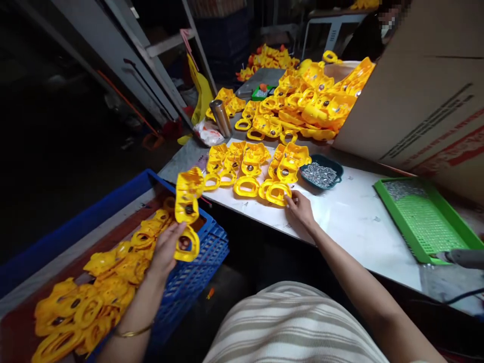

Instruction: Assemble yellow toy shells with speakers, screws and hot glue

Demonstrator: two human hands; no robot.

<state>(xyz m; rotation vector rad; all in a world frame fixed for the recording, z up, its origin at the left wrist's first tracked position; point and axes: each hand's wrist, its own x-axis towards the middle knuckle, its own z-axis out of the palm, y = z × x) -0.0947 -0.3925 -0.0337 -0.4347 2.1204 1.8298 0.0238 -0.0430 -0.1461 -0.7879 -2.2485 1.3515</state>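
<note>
My left hand [170, 247] grips a yellow plastic shell with a ring-shaped end [188, 199], held up over the near edge of a blue crate. On the table, my right hand [300, 206] pinches the oval ring of another yellow plastic shell [289, 164], one of several lying in a row with their hollow sides up. Each shell in the row has a ring toward me; a small dark round part shows inside some. Just beyond my right hand stands a dark green bowl [321, 171] of small metal screws.
The blue crate [217, 237] at left holds many yellow shells. More shells are heaped [313, 101] at the table's back, beside a large cardboard box [427, 101]. A green tray [434, 217] and a tool [463, 258] lie right. A steel flask [221, 118] stands back left; a person is behind the box.
</note>
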